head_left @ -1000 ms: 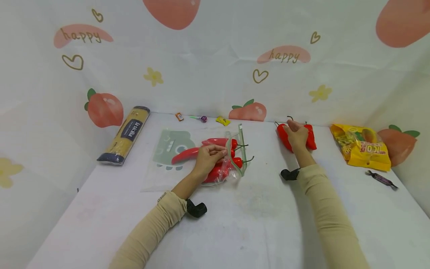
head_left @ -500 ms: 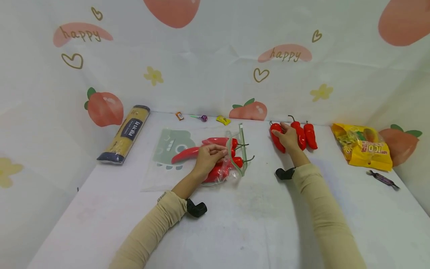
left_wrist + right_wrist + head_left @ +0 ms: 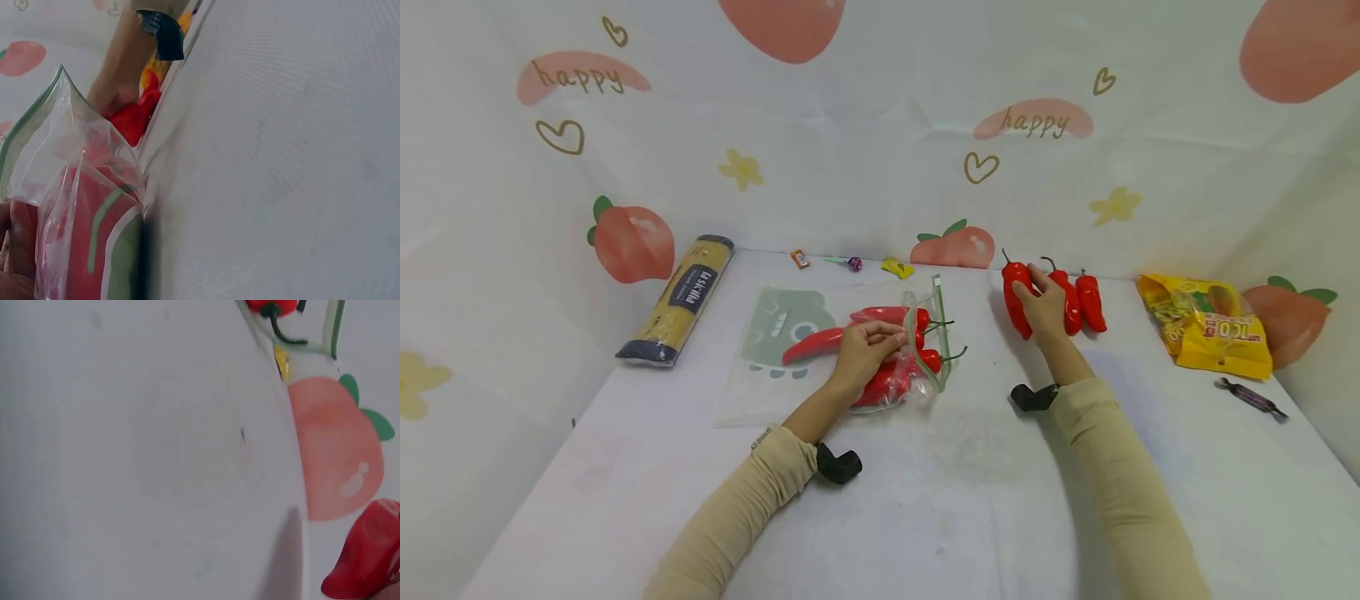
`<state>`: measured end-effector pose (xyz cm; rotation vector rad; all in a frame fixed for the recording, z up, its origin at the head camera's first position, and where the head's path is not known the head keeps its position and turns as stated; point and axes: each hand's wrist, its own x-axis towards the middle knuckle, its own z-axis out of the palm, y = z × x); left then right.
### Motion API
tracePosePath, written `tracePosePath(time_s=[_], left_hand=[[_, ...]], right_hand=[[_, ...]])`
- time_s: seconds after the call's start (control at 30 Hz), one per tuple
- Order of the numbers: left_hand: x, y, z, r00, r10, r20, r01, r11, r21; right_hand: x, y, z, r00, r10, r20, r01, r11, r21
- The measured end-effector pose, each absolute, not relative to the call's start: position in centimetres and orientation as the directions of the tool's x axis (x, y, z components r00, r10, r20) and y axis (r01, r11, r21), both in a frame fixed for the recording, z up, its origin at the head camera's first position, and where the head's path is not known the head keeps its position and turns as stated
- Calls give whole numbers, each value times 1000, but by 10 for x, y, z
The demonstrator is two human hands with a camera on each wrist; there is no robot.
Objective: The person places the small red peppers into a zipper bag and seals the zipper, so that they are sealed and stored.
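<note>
Left hand (image 3: 863, 350) pinching the bag (image 3: 820, 354) of peppers open on the table (image 3: 925, 500), right hand (image 3: 1041, 307) gripping one pepper (image 3: 1015, 296) beside two more (image 3: 1081, 302).

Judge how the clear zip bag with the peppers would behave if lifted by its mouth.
The clear zip bag is thin film, so it would probably sag. Peppers inside would likely slide toward the bottom. The left hand grips it near the open mouth, so peppers might spill if tipped.
</note>
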<state>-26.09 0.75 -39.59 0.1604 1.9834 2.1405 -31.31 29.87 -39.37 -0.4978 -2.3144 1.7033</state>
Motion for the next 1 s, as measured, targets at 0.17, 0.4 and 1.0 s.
tracePosePath(time_s=[0.17,0.4,1.0], left_hand=[[-261,7,-397,-970,236,-60,-82,-81,993],[-261,7,-397,-970,238,-44,-70,-105,992],[-260,8,-393,-971,237,-34,-60,-104,993]], right_hand=[[-302,279,-386,-921,390,-13,71,134,-988],[-292,245,-383,-916,402,-7,20,28,-999],[-271,221,-388,-877,446,-179,14,-350,-937]])
